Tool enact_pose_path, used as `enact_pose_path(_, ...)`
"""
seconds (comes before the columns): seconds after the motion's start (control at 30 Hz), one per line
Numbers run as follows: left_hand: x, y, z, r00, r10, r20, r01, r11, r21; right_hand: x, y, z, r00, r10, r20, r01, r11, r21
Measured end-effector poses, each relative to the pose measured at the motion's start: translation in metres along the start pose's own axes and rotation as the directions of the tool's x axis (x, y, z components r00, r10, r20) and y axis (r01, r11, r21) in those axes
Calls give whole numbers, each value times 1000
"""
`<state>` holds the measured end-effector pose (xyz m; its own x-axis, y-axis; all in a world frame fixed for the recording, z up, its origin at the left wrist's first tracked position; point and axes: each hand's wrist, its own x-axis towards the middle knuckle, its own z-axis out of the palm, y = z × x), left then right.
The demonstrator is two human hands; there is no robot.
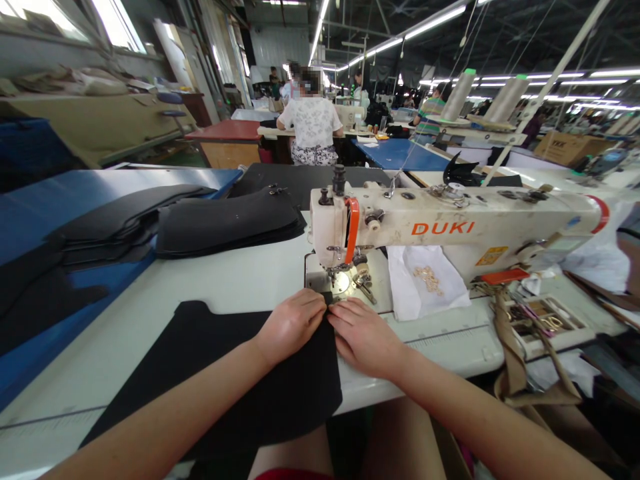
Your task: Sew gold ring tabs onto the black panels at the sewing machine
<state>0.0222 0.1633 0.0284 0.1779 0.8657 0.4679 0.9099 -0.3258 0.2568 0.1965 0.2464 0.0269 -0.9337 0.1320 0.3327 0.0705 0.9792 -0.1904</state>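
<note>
A large black fabric panel (240,393) lies on the white sewing table, its front part hanging over the edge toward my lap. My left hand (295,321) is closed on the panel's upper right edge, just in front of the needle area. Against it, my right hand (363,333) pinches the same edge from the right, fingers pressed together. A small dark strip (327,297) shows between my fingertips and the presser foot. The white sewing machine (395,223) stands right behind my hands, its lamp lighting the needle plate (342,283).
Stacked black panels (230,220) lie at the left rear. Right of the needle, a white cloth (425,293) holds small gold-coloured metal pieces (428,281). A tray (545,323) with scissors and a brown strap (507,353) lie at the far right. A person (313,127) sits ahead.
</note>
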Motion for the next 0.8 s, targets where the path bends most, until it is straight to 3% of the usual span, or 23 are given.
enact_pose_path(0.4, -14, 1, -4, 995, 98, -1, -97, 992, 75, -1, 0, 3, 999, 31, 5, -32, 999, 13)
enact_pose_path(0.8, -10, 1, -5, 997, 64, 45, -67, 995, 76, 4, 6, 4, 999, -25, -44, 21, 996, -88)
